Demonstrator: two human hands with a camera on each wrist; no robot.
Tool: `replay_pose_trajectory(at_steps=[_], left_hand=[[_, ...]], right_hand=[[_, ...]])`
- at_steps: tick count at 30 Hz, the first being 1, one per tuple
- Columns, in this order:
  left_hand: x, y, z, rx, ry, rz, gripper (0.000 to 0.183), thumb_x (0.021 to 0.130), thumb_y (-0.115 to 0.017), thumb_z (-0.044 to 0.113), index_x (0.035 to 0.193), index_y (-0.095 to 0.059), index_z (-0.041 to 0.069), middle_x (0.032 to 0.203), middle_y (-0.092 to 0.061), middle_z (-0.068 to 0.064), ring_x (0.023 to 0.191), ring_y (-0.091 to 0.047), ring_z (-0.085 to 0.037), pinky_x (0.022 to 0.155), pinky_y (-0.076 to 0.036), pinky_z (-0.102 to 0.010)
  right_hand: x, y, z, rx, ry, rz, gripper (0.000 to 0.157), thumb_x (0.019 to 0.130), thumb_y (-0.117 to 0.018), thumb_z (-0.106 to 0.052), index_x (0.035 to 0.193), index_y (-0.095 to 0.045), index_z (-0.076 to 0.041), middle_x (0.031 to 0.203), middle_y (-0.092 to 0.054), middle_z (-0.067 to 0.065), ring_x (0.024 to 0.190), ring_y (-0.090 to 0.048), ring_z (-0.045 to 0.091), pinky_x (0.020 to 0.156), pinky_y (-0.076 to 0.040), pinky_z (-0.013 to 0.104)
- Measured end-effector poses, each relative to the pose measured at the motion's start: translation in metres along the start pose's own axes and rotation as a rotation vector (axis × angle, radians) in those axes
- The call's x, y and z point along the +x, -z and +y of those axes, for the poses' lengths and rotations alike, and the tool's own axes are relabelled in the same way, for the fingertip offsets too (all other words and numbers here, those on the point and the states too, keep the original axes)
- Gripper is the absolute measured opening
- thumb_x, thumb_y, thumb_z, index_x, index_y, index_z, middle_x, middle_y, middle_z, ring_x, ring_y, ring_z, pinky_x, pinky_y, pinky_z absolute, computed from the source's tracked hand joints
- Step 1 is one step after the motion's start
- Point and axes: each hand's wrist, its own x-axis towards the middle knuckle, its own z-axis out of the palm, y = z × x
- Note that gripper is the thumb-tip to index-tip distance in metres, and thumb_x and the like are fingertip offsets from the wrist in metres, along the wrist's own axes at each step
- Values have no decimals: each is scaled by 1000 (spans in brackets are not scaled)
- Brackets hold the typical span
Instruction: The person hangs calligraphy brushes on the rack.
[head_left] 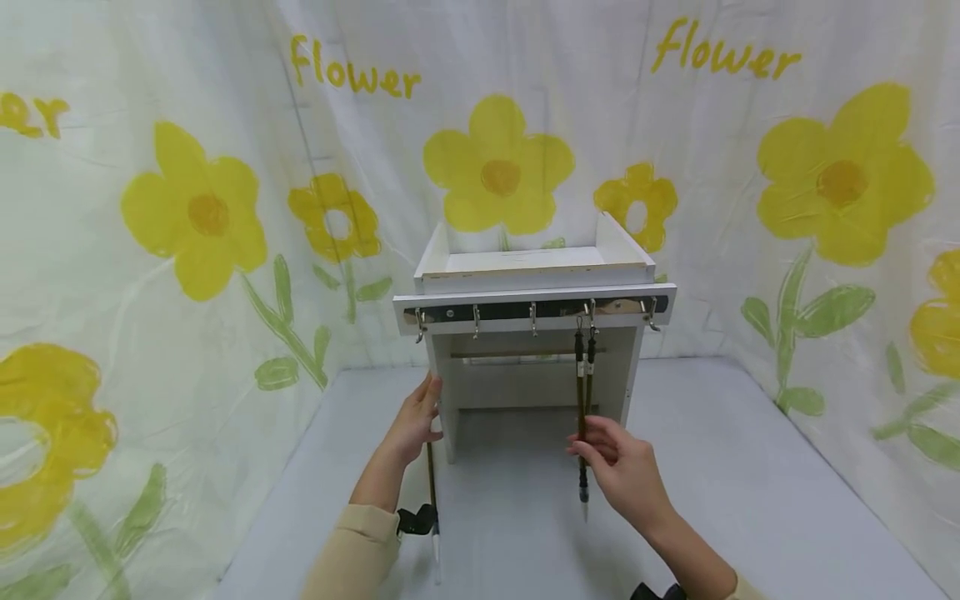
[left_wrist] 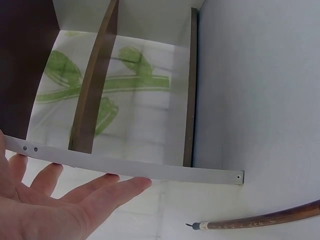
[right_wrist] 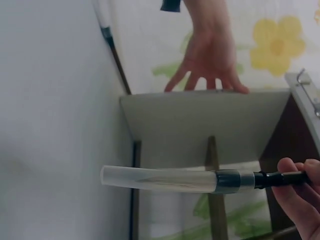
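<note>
Two calligraphy brushes with brown handles hang side by side, tips down, below a right-hand hook [head_left: 592,310] on a white shelf unit [head_left: 536,296]. My right hand [head_left: 618,467] pinches a calligraphy brush [right_wrist: 235,181] near its dark lower end; a clear cap covers its bristles. The other brush [head_left: 591,367] hangs close beside it, its lower part hidden. My left hand [head_left: 411,421] rests spread fingertips along the edge of the unit's left side panel [left_wrist: 125,167]. Another calligraphy brush [left_wrist: 265,220] lies on the table outside that panel, partly behind my left forearm.
A metal strip with several hooks [head_left: 476,317] runs across the unit's front. Above it sits an open-topped tray [head_left: 532,279]. A wooden bar [head_left: 517,353] crosses inside the unit. Behind the white table [head_left: 697,433] hangs a curtain [head_left: 480,50] with yellow flowers.
</note>
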Motion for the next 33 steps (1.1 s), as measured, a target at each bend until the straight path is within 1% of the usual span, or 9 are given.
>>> replay_pose_trajectory(at_steps=[5, 11, 17, 25, 28, 33], left_hand=[[0, 0, -2, 1, -6, 1, 84, 101, -39, 65, 164, -10, 18, 168, -13, -21, 147, -16, -57, 102, -39, -73], [0, -1, -1, 9, -10, -5, 83, 101, -39, 64, 164, -11, 18, 168, -13, -21, 147, -17, -57, 101, -39, -73], [1, -1, -1, 4, -7, -4, 85, 101, -40, 64, 164, -9, 16, 168, -12, -22, 147, -16, -56, 102, -39, -73], [2, -1, -1, 6, -17, -4, 82, 102, -39, 63, 164, -10, 18, 168, -12, -21, 147, -17, -56, 103, -39, -72], [0, -2, 2, 7, -12, -6, 81, 103, -38, 62, 164, -10, 17, 167, -13, -23, 147, -17, -57, 103, -39, -72], [0, -1, 1, 3, -14, 0, 81, 103, -38, 63, 164, -11, 18, 167, -12, -22, 146, -18, -58, 103, -39, -73]], right_hand=[[1, -6, -4, 30, -8, -18, 29, 91, -70, 5, 119, -66, -4, 96, -77, 6, 81, -76, 12, 73, -60, 19], [0, -12, -4, 61, -38, -51, 28, 91, -71, 3, 118, -67, -5, 96, -77, 5, 81, -76, 13, 73, -61, 21], [-1, -17, -4, 57, -88, -118, 29, 91, -72, 1, 119, -66, -4, 94, -77, 6, 81, -76, 9, 74, -60, 20], [1, -20, -5, 53, -57, -139, 32, 90, -72, 4, 121, -65, -1, 92, -77, 9, 79, -76, 11, 72, -61, 21], [3, -18, -6, 49, -66, -148, 31, 91, -71, 3, 121, -64, 0, 92, -77, 10, 79, -76, 11, 73, -61, 22], [6, -19, -4, 36, -73, -162, 30, 91, -72, 2, 120, -65, -2, 91, -77, 9, 77, -75, 10, 72, -61, 23]])
